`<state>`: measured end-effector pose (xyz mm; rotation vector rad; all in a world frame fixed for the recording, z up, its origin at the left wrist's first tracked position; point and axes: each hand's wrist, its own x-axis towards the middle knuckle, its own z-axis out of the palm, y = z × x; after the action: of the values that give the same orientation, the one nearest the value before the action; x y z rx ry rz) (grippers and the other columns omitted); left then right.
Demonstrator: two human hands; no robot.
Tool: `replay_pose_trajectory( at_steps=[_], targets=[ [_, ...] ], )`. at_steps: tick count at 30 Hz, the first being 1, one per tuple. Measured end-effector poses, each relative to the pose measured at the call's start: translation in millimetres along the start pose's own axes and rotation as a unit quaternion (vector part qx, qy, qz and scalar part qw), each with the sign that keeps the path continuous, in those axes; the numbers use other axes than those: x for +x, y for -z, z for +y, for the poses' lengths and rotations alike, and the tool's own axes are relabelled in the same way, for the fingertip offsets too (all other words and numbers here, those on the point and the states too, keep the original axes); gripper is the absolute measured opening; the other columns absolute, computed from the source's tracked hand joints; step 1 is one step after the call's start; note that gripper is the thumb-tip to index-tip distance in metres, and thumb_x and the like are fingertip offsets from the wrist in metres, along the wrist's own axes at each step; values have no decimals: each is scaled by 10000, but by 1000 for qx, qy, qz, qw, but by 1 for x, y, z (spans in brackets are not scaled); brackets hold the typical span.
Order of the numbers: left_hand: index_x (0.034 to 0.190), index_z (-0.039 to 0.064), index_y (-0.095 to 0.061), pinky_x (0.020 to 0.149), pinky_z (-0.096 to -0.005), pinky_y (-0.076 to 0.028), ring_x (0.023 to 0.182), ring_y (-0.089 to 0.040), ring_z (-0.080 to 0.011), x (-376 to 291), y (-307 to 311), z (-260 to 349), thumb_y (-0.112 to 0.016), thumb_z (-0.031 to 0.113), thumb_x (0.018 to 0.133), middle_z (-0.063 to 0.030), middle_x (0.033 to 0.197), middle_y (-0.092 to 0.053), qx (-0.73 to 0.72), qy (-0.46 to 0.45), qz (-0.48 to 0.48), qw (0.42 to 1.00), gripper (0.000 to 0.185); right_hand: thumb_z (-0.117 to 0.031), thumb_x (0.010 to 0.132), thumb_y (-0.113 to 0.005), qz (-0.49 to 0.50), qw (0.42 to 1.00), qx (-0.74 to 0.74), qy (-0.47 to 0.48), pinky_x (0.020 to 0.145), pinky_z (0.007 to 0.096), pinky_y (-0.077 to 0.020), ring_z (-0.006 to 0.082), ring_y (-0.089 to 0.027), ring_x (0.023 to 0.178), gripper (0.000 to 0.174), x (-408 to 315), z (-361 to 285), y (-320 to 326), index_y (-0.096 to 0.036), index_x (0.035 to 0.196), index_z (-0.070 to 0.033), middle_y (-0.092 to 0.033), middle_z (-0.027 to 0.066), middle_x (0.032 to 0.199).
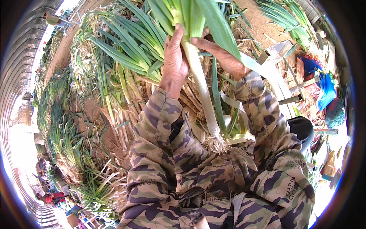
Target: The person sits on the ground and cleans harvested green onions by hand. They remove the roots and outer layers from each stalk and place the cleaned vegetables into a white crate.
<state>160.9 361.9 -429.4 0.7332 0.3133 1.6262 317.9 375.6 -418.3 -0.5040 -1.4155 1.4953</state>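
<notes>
A large leek [201, 83] slants across my lap, its white stalk and rooted end pointing toward my body. Around the upper stalk, just below the leaves, my left hand [175, 54] is closed, thumb along the stalk. My right hand [220, 54] is on the other side, its thumb by the stalk and its other fingers hidden behind leaf and stalk; a wide green leaf hangs over that wrist. Behind my left hand lie trimmed-looking leeks [143, 54] with fanned green leaves. Loose peeled leaves [237, 134] rest on my lap near the roots.
Heaps of leeks [68, 131] cover the soil at left. A metal frame [281, 86] stands at right, near a blue plastic bag [327, 90]. More leeks [288, 21] lie at upper right. A person [53, 20] is far off at upper left, and another [54, 197] at lower left.
</notes>
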Motion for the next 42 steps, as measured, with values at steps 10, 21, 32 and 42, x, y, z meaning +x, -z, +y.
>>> replay_pose_trajectory(
  at_steps=[10,21,32,42],
  targets=[
    [1264,66,-556,777,-416,-654,882,-710,-264,20,41,21,-822,177,900,-119,1025,-678,77,-64,169,981,464,-268,996,-711,90,995,-42,-27,860,340,-585,152,-679,815,248,-31,-14,6,-700,1077,-34,-714,63,894],
    [1319,128,-540,660,-361,-552,741,-660,-205,14,85,67,-781,416,929,-150,1007,-740,189,-178,174,950,541,-341,913,-679,-446,614,-550,-349,908,519,-560,373,-726,943,467,-303,203,108,-659,1285,-59,-753,174,1048],
    [1403,116,-518,923,-420,-512,1003,-575,-238,18,60,47,-620,631,967,-112,1212,-586,70,-99,140,983,682,-253,945,-731,50,893,-437,96,860,448,-552,363,-687,979,337,-63,63,-20,-683,1177,-14,-707,188,1056],
    [1253,100,-638,1025,-510,-505,1067,-634,-175,18,64,36,-762,221,961,-27,1145,-688,-52,-40,134,989,340,-183,883,-749,104,888,-441,83,745,484,-538,376,-676,851,148,-40,65,-25,-675,931,-64,-684,139,930]
  ],
)
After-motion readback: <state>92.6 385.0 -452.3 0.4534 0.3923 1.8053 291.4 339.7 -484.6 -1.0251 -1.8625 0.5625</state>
